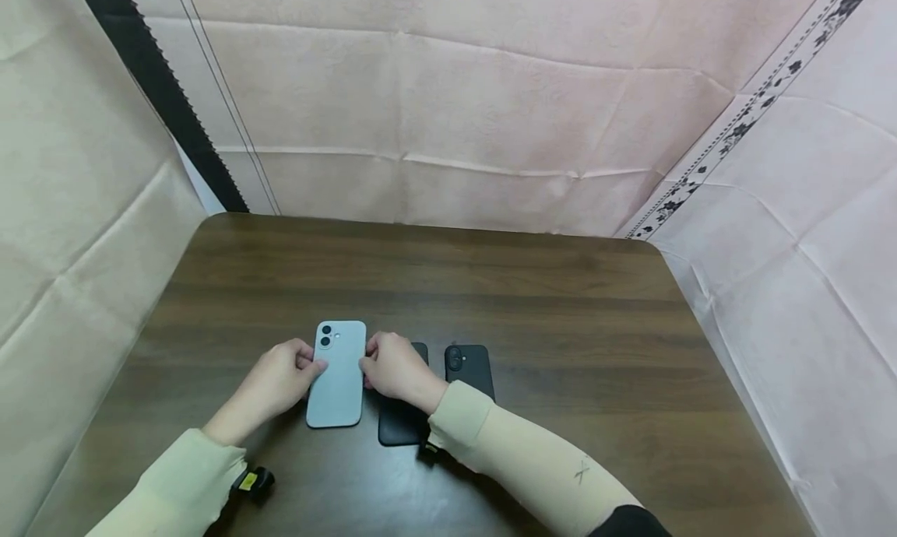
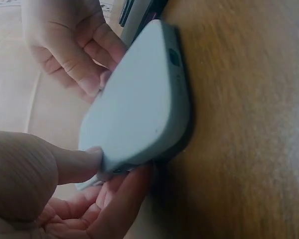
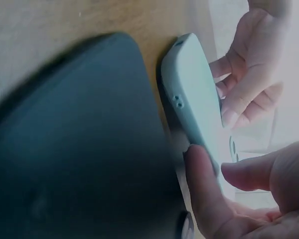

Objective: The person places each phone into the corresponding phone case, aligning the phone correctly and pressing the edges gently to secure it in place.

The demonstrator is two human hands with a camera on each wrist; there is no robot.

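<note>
A light blue smartphone (image 1: 338,385) in a matching case has its back, with two stacked camera lenses, facing up. My left hand (image 1: 283,375) pinches its left long edge between thumb and fingers. On the opposite edge, my right hand (image 1: 398,372) pinches it the same way. The left wrist view shows the phone (image 2: 134,94) tilted in that camera, a port opening in its short end and a dark layer along its lower edge. Close by in the right wrist view lies a black smartphone (image 3: 84,144), which my right hand and wrist partly cover in the head view.
A second black smartphone (image 1: 471,370), its camera lenses at the upper left, lies farther right, its lower part behind the right sleeve (image 1: 532,451). All this is on a brown wooden table (image 1: 596,311). Pale creased cloth (image 1: 490,109) hangs around the back and sides.
</note>
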